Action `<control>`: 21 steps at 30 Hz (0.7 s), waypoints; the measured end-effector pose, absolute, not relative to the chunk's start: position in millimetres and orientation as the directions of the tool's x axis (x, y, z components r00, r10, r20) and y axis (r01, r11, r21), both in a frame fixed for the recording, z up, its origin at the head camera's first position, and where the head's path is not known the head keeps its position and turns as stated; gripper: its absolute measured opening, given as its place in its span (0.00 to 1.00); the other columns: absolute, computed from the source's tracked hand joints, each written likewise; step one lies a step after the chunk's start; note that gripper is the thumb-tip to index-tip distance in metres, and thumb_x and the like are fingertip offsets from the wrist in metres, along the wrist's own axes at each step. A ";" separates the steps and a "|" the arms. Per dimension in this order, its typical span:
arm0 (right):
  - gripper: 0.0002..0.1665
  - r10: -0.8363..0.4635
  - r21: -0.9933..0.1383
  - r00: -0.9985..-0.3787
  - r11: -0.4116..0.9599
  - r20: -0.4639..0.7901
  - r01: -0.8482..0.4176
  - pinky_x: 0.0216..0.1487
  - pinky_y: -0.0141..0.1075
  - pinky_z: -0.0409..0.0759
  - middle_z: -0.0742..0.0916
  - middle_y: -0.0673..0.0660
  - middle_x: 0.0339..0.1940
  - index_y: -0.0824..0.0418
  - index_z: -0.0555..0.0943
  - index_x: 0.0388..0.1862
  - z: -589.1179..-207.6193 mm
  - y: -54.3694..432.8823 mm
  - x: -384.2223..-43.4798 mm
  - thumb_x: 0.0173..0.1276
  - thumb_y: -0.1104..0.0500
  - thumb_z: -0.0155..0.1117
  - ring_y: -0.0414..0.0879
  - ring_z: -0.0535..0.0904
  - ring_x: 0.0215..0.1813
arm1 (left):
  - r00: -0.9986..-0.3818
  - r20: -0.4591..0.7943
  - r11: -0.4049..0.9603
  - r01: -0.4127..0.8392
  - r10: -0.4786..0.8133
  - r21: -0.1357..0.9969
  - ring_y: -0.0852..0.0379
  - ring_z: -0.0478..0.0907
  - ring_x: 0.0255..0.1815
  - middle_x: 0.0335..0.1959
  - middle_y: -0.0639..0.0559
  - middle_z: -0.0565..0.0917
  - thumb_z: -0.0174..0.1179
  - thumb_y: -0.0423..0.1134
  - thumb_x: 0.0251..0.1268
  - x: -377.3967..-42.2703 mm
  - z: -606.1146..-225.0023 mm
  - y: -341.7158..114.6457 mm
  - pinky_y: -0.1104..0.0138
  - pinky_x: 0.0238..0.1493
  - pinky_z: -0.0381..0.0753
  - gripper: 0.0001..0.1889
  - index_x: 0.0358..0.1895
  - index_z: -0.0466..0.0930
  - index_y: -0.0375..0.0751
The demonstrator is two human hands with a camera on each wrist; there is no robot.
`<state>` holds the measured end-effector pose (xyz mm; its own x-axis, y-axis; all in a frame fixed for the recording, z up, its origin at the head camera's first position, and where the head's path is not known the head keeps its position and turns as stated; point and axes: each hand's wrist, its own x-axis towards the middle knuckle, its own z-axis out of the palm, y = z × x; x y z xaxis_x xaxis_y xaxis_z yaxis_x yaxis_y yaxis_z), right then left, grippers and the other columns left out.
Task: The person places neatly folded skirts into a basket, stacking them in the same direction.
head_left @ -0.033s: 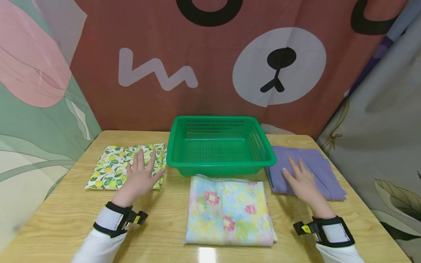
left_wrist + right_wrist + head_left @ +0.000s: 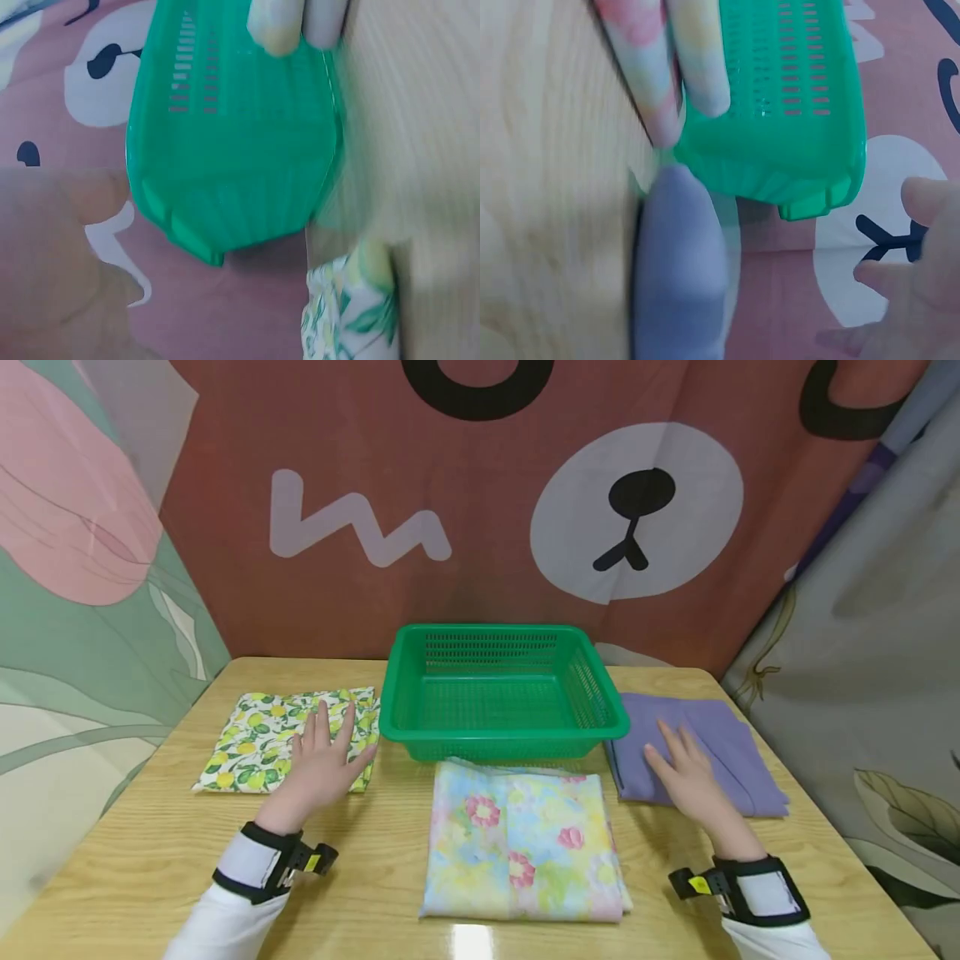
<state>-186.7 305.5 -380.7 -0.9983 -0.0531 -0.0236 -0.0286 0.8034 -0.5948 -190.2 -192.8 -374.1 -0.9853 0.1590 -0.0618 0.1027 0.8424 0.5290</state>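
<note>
My left hand (image 2: 317,772) is held with its fingers spread over a folded lemon-print cloth (image 2: 243,743) at the left. On the other side, my right hand (image 2: 693,781) reaches over a folded purple cloth (image 2: 738,756), fingers apart and straight. Neither hand grips anything. Between them lies a folded pastel cloth with pink flowers (image 2: 528,852), close to the front. Just behind it stands a green plastic basket (image 2: 502,747) with slotted walls and nothing inside. In the left wrist view the lemon-print cloth (image 2: 360,315) shows at the bottom; the right wrist view shows the purple cloth (image 2: 679,277) edge-on.
Everything rests on a light wooden table (image 2: 135,877). A brown curtain with a bear face (image 2: 480,527) hangs right behind the table's back edge. Patterned fabric also hangs along the left and right sides. Both wrists wear black straps with small cameras.
</note>
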 end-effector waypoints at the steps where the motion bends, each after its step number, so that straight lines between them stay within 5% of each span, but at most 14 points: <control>1: 0.44 -0.050 -0.637 -0.998 0.771 -0.041 -0.012 0.76 0.80 0.46 0.45 0.86 0.83 0.74 0.45 0.86 -380.4 305.5 -185.6 0.90 0.45 0.42 0.87 0.41 0.81 | -0.984 -0.071 0.827 0.097 0.163 0.554 0.16 0.23 0.83 0.82 0.17 0.25 0.49 0.51 0.87 -189.5 -374.9 -192.2 0.24 0.78 0.28 0.44 0.86 0.34 0.29; 5: 0.40 -0.011 -0.787 -0.991 0.609 -0.136 0.101 0.74 0.65 0.71 0.57 0.83 0.81 0.76 0.50 0.83 -382.3 306.7 -180.2 0.90 0.48 0.41 0.78 0.58 0.80 | -0.981 -0.098 0.773 0.071 0.170 0.630 0.14 0.30 0.82 0.81 0.15 0.32 0.51 0.50 0.86 -185.2 -378.8 -185.4 0.22 0.77 0.36 0.45 0.85 0.35 0.25; 8: 0.36 -0.003 -0.838 -0.980 0.520 -0.197 0.166 0.61 0.47 0.86 0.71 0.79 0.71 0.79 0.57 0.76 -386.7 310.1 -177.3 0.91 0.49 0.39 0.62 0.78 0.68 | -0.977 -0.109 0.720 0.058 0.184 0.692 0.16 0.37 0.81 0.79 0.13 0.41 0.51 0.48 0.85 -183.0 -384.4 -176.6 0.24 0.77 0.43 0.43 0.81 0.40 0.19; 13: 0.32 -0.129 -0.904 -0.957 0.382 -0.260 0.194 0.49 0.36 0.88 0.84 0.57 0.50 0.82 0.64 0.71 -401.1 319.5 -176.1 0.90 0.53 0.41 0.35 0.83 0.47 | -0.955 -0.177 0.521 -0.027 0.239 0.853 0.21 0.49 0.80 0.78 0.16 0.49 0.47 0.45 0.86 -178.3 -396.1 -160.5 0.33 0.79 0.59 0.39 0.79 0.43 0.15; 16: 0.31 -0.210 -0.925 -0.933 0.309 -0.294 0.222 0.50 0.37 0.89 0.84 0.48 0.47 0.81 0.66 0.70 -407.4 322.2 -176.3 0.90 0.52 0.42 0.34 0.84 0.47 | -0.926 -0.244 0.329 -0.145 0.286 0.933 0.22 0.54 0.81 0.80 0.19 0.48 0.45 0.45 0.88 -174.4 -403.2 -153.2 0.37 0.79 0.64 0.38 0.81 0.39 0.20; 21: 0.33 -0.231 -0.920 -0.914 0.293 -0.333 0.261 0.50 0.39 0.90 0.87 0.48 0.46 0.84 0.65 0.69 -410.6 316.3 -176.4 0.88 0.52 0.42 0.34 0.86 0.46 | -0.891 -0.301 0.124 -0.275 0.341 0.954 0.23 0.61 0.80 0.81 0.16 0.49 0.42 0.44 0.88 -169.0 -413.1 -145.6 0.44 0.78 0.71 0.39 0.81 0.35 0.17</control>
<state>-176.4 316.3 -410.6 -0.9144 -0.2306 -0.3328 0.2610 0.2929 -0.9198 -169.0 -145.6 -413.1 -0.8906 0.3409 -0.3009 -0.2748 0.1236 0.9535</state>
